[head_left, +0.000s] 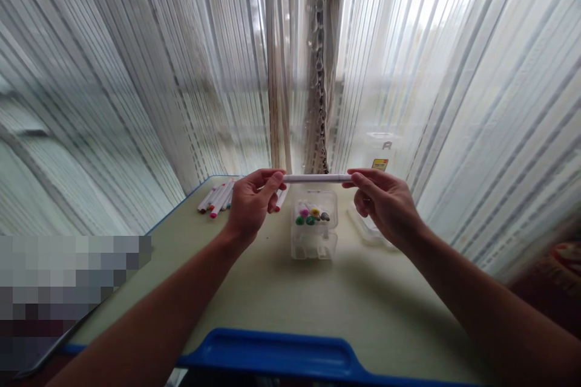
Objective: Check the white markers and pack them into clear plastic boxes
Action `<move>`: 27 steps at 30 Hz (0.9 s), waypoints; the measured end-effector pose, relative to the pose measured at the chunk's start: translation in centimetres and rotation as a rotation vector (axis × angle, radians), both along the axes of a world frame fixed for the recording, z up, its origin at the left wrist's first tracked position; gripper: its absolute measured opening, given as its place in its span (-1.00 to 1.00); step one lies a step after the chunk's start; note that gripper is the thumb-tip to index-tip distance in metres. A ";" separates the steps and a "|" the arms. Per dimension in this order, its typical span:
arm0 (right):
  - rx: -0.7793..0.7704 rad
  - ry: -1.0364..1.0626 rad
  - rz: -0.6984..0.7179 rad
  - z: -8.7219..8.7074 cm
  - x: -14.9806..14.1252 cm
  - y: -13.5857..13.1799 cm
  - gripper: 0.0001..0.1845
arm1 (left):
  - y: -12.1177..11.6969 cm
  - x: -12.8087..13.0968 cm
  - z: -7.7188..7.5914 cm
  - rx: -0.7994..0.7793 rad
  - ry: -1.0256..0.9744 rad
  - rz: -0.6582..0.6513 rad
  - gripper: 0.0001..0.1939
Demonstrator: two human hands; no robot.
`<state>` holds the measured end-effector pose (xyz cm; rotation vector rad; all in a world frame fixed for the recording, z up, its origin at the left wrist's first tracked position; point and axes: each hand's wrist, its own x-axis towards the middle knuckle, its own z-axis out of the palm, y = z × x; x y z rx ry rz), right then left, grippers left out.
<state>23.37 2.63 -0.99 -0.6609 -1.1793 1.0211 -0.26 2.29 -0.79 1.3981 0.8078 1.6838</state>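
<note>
Two-Hand End Grip on White Marker, Held Level Above Table

The white marker (315, 179) is raised above the table (254, 278), behind and above the clear case (313, 248) as my head view shows it. It lies crosswise and close to level, with a seam near its right end.

Handling: I judge the barrel to be light, rigid plastic, smooth enough to roll or slip under a loose pinch, and not fragile under ordinary finger pressure. Recommended hold: thumb opposed to fingertips on the solid barrel. If the seam is a cap joint, a pull across it could separate the parts; a grip on one side of it loads only that part.

Left hand (249, 199): thumb and index finger are closed on the left end, with no gap beyond the barrel's thickness; the other fingers curl beneath.

Right hand (388, 199): thumb and index finger pinch the right end equally closely, remaining fingers folded under.

Pose: both forearms reach forward and converge from the lower corners, hands at about equal height, fingertips facing each other.

Surroundings: I see coloured ends in the case, loose markers (220, 201) beyond the left hand, and a clear tray (370, 230) below the right hand.
</note>
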 end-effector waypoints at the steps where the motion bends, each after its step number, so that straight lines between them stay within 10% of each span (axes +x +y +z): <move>1: -0.003 -0.001 0.001 0.0 0.0 0.0 -0.71 | 0.0 0.0 0.0 0.005 -0.003 0.000 -0.74; 27: -0.028 -0.046 -0.007 0.0 -0.1 -0.1 -0.65 | -0.3 0.3 -0.1 -0.064 0.038 0.024 -0.71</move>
